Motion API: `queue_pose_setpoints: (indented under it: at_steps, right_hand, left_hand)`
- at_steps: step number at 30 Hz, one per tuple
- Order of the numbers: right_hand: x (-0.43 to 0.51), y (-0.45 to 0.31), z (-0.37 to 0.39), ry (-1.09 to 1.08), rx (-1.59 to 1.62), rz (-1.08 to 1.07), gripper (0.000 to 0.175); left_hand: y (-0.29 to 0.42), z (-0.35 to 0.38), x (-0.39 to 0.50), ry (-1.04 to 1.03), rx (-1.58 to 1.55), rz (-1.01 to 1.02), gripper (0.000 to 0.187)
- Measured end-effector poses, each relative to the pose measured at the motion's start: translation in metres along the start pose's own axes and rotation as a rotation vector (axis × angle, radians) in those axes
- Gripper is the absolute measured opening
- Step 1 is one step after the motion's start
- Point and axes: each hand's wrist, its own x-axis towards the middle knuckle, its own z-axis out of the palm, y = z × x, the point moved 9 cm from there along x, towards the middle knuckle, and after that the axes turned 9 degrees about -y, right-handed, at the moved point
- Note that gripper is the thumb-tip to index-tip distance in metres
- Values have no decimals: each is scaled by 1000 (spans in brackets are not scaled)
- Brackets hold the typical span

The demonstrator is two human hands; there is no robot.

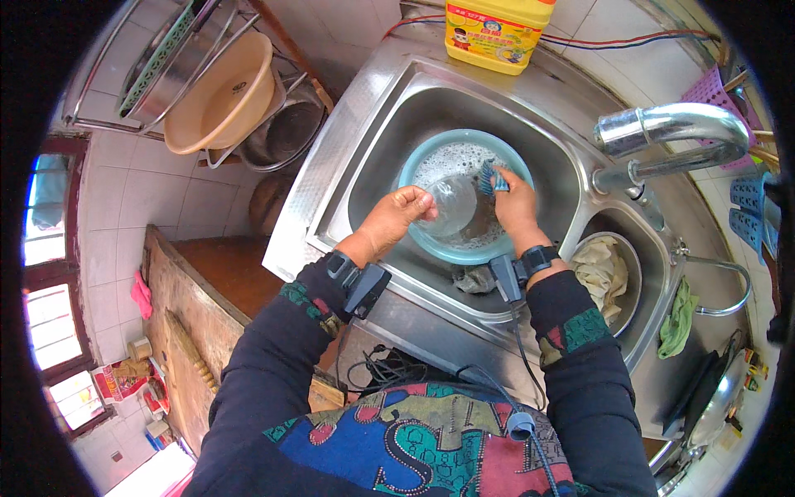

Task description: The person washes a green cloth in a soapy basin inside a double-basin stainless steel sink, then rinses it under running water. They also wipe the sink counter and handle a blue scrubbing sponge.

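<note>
My left hand (397, 217) pinches the rim of a clear round lid or shallow dish (451, 205), which is tilted over a light-blue plastic basin (428, 248). In my right hand (515, 202) is a blue scrubbing brush or scrubber (490, 177), held by its top, just right of the clear piece. Soapy water (456, 158) with white foam fills part of the basin. The basin stands in the large steel sink (553, 149). A grey cloth (475, 279) lies in the sink near its front edge, partly behind my right wrist.
A chrome faucet (677, 124) arches at the right. The small sink holds a bowl (633, 273) with pale cloth (599, 273). A yellow detergent jug (497, 31) stands behind the sink. A green cloth (679, 320) lies at the right; a rack with a beige basin (230, 105) hangs at the left.
</note>
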Motion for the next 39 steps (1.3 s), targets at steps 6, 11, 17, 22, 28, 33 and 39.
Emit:
queue_pose_setpoints:
  at_steps: [6, 11, 17, 22, 28, 33, 39]
  right_hand:
    - [-14, 21, 69, -379, -674, 0, 49]
    - [-10, 14, 40, -164, -287, 181, 36]
    - [-81, -84, 35, -26, 158, -405, 43]
    - [-91, -107, 45, 63, -172, -450, 47]
    - [-24, -39, 46, -197, 451, -4, 38]
    - [-37, -14, 55, -88, 1041, 64, 45]
    - [-99, -72, 53, 92, 292, -330, 50]
  left_hand:
    - [-11, -4, -8, 86, -284, -11, 19]
    - [-11, -6, -10, 116, -242, 36, 15]
    - [-13, 13, -3, 165, -292, 90, 28]
    - [-13, 35, -2, 148, -181, 91, 34]
    - [-2, 64, -11, 5, -251, 153, 28]
    - [6, 55, -15, 32, -410, 218, 33]
    - [-6, 33, -7, 175, -719, 297, 36]
